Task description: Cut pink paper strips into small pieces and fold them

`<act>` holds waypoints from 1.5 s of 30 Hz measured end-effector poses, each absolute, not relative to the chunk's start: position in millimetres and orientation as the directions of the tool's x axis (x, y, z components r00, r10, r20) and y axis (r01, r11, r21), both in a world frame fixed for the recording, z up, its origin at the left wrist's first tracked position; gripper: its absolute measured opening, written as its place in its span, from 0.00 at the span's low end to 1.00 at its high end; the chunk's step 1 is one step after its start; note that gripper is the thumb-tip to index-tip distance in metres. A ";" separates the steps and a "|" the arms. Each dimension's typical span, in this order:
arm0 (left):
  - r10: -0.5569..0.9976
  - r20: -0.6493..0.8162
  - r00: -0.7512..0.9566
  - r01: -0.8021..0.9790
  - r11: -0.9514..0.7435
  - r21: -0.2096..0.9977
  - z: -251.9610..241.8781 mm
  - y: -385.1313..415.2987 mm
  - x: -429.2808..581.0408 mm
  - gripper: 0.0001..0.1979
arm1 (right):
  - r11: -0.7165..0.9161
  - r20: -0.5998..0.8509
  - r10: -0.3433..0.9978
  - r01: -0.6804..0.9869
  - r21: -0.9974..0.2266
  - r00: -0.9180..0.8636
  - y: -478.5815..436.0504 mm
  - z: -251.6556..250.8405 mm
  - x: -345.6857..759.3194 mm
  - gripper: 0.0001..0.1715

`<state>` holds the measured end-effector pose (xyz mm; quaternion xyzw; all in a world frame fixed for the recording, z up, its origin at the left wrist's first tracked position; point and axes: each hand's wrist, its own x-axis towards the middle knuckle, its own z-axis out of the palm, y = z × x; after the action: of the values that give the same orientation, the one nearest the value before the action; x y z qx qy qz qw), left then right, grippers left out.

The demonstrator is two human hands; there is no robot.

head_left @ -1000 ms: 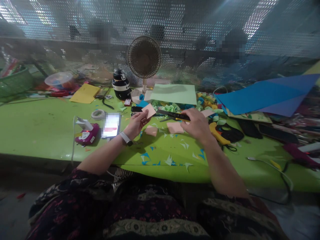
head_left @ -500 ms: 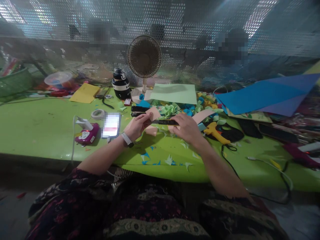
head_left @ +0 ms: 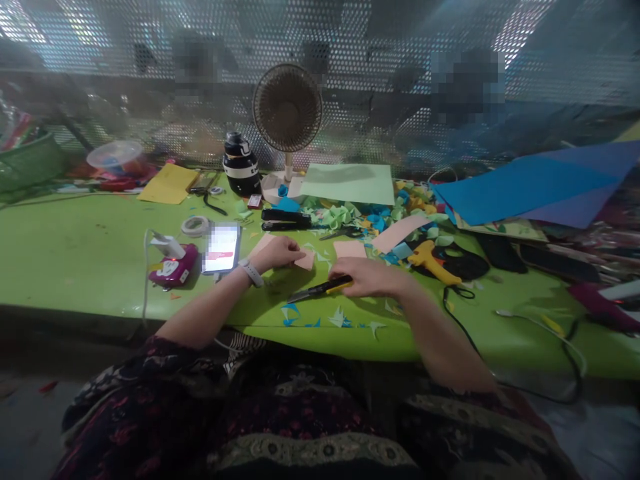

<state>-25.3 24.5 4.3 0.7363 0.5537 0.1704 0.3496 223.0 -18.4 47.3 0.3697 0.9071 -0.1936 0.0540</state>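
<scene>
Between the closed fingers of my left hand (head_left: 280, 252) is a small piece of pale pink paper (head_left: 305, 261), held low over the green table (head_left: 200, 295). My right hand (head_left: 363, 276) is wrapped round a black-and-yellow utility knife (head_left: 320, 289), whose blade points left and toward me. Just beyond that hand lies a pink paper square (head_left: 350, 250). A longer pink strip (head_left: 403, 232) rests farther right. Another pink piece (head_left: 263, 245) lies partly hidden behind my left wrist. Blue and pale green scraps (head_left: 340, 318) are scattered near the table's front edge.
A black stapler (head_left: 286, 219) and curled paper pieces (head_left: 340, 216) lie beyond my hands. A lit phone (head_left: 221, 249) and purple power adapter (head_left: 175, 265) sit left. A yellow glue gun (head_left: 434, 265) is right. A fan (head_left: 288, 110) and dark bottle (head_left: 241, 167) stand behind.
My right hand has drawn the knife down toward me, away from the paper. My left hand has lowered its pink piece toward the table. The stapler is now fully uncovered.
</scene>
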 end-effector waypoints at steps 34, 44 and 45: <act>0.960 0.095 0.265 0.790 -0.272 0.549 3.1 17.9 -17.5 0.16 | 0.158 -0.013 0.987 0.986 -0.045 -0.158 26.7 30.1 256.1 0.23; 0.948 0.156 0.276 0.760 -0.315 0.568 4.5 16.9 -16.9 0.12 | -0.146 -0.098 0.984 0.989 0.015 0.147 52.0 21.4 293.1 0.26; 0.949 0.156 0.276 0.759 -0.314 0.570 5.1 16.5 -16.8 0.12 | -0.147 -0.078 0.986 0.989 0.020 0.148 53.1 20.0 293.9 0.25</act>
<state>-16.8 16.5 5.1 0.7741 0.5514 0.2408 0.1969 293.9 53.1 20.0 0.7570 0.6522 -0.0231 0.0333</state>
